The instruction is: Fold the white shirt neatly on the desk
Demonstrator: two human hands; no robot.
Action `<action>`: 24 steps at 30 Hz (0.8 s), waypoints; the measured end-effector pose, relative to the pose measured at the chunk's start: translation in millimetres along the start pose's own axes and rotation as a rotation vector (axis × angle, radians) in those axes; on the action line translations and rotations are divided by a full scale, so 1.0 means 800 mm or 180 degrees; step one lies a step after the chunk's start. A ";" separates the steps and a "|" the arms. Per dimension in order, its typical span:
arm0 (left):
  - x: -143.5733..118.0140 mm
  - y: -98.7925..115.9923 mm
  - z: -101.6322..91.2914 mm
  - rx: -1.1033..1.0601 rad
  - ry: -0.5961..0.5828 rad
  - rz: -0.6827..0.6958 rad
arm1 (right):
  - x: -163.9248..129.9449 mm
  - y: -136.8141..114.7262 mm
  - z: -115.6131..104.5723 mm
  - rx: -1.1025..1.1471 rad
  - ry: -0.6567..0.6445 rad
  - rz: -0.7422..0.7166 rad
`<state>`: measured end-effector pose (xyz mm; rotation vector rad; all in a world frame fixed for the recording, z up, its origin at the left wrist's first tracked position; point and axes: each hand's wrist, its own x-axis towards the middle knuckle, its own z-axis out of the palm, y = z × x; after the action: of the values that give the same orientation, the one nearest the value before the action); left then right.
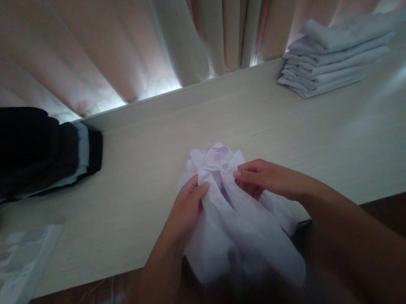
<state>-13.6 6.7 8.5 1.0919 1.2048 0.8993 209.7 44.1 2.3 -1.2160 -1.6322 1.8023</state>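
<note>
The fingers of the left hand pinch the left front edge of a white shirt, thumb over the cloth, just below the collar. The fingers of the right hand grip the opposite edge, their tips close to a small button at the neck. Both hands are closed on the cloth, near each other but not touching, with a narrow gap of shirt between them.

The shirt lies at the lower centre of the frame, its collar on the bench and pointing away from the person, its body hanging over the near edge toward the lap (that lower part is blurred). Both forearms come up from the bottom of the frame.

Further out, a stack of folded pale cloths sits at the upper right, against the back of the bench. A pile of dark clothes lies at the left edge. A clear plastic bag rests at the lower left, partly over the front edge. Curtains hang behind, with light showing at their hem.
</note>
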 end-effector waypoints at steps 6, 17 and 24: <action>0.006 -0.009 -0.003 0.0372 0.0322 0.0051 | -0.011 0.000 -0.020 -0.1296 -0.1074 0.0105; 0.007 -0.018 0.000 0.0077 -0.0049 0.0316 | -0.007 -0.010 0.024 0.0102 0.0243 -0.0242; 0.004 -0.011 -0.005 -0.0002 -0.0337 0.0121 | 0.002 0.003 0.028 -0.0238 0.1070 -0.0424</action>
<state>-16.9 8.1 -1.1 1.1512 1.0997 0.8600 190.9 31.9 -2.1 -1.3259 -1.5553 1.3812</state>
